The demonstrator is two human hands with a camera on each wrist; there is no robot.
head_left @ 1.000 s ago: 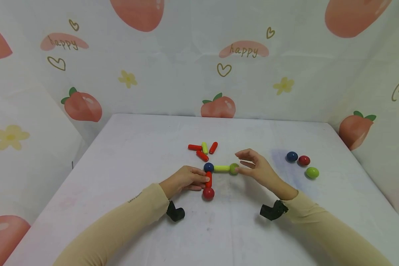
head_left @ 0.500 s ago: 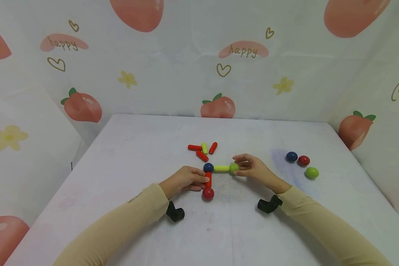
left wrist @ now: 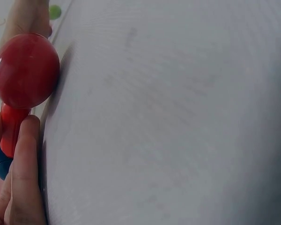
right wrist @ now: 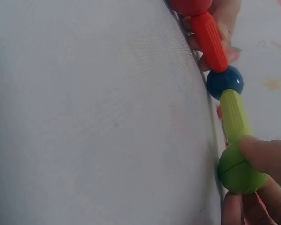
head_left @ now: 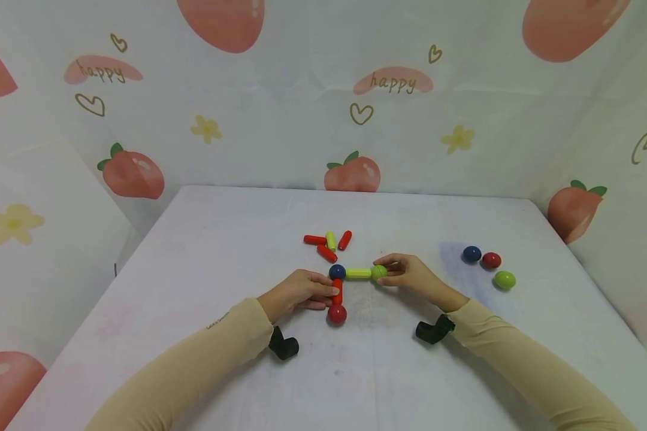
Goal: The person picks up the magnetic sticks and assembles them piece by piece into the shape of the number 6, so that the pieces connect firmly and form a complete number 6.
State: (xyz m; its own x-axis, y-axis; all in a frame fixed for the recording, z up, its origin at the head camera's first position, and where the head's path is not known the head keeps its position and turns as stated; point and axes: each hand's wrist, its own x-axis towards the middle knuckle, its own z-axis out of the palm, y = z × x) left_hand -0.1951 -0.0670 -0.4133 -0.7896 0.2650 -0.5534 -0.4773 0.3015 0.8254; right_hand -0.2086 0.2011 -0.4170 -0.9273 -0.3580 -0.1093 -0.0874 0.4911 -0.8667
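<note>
An L-shaped chain of balls and rods lies on the table: a red ball, a red rod, a blue ball, a yellow-green rod and a green ball. My left hand pinches the red rod between thumb and fingers, just behind the red ball in the left wrist view. At the chain's right end my right hand grips the green ball, thumb on its near side and fingers beneath in the right wrist view. Part of that ball is covered by the fingers.
Beyond the chain lie loose red rods and one yellow-green rod. To the right sit a second blue ball, another red ball and another green ball. A printed cloth hangs behind the white table.
My right hand has moved left and slightly down, closing its fingers round the green ball at the chain's end. The left hand and the chain stay in place.
</note>
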